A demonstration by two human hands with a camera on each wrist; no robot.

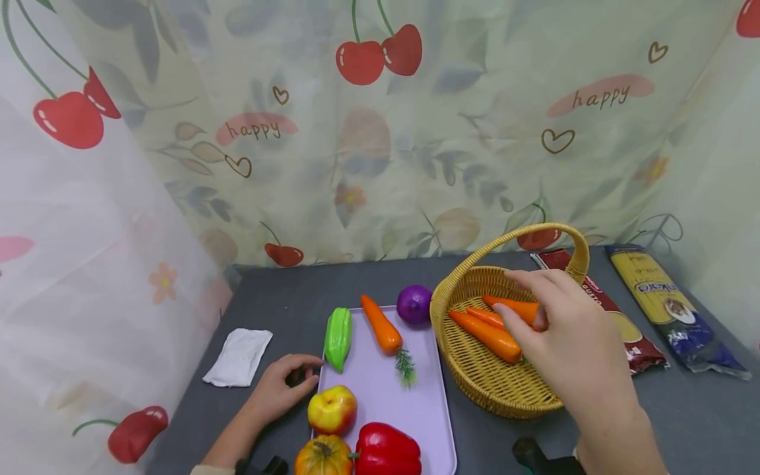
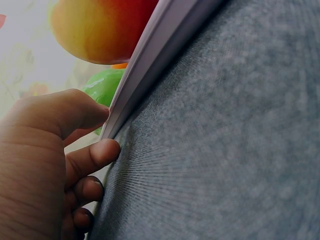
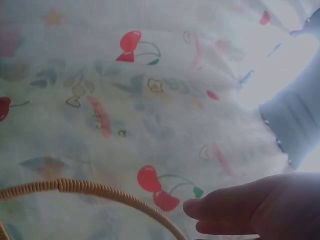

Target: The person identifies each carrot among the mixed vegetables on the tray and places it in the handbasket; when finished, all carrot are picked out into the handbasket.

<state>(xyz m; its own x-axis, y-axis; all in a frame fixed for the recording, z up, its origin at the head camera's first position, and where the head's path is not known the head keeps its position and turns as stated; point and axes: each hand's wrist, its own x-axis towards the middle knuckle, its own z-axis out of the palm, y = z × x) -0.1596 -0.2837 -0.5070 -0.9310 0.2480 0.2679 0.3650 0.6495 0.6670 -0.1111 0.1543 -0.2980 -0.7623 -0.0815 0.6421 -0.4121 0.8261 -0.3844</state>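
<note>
My right hand point(image 1: 578, 343) hovers over the wicker basket point(image 1: 475, 389), thumb and forefinger apart, with nothing between them. Beneath it, several orange carrots point(image 1: 488, 336) lie in the basket; the hand hides part of them. In the right wrist view, the fingers point(image 3: 225, 205) show beside the basket's handle point(image 3: 100, 192). My left hand point(image 1: 285, 386) rests at the left edge of the lilac tray point(image 1: 380, 402), its fingers loosely bent and fingertips right at the rim. Nearest it are a green ridged vegetable point(image 1: 338, 338) and a yellow-red apple point(image 1: 332, 409).
The tray also holds a carrot point(image 1: 381, 324), a purple onion point(image 1: 413, 305), a red bell pepper point(image 1: 388, 450) and a small pumpkin point(image 1: 323, 456). Two pasta packs point(image 1: 677, 303) lie right of the basket. A white folded tissue point(image 1: 237, 357) lies on the left.
</note>
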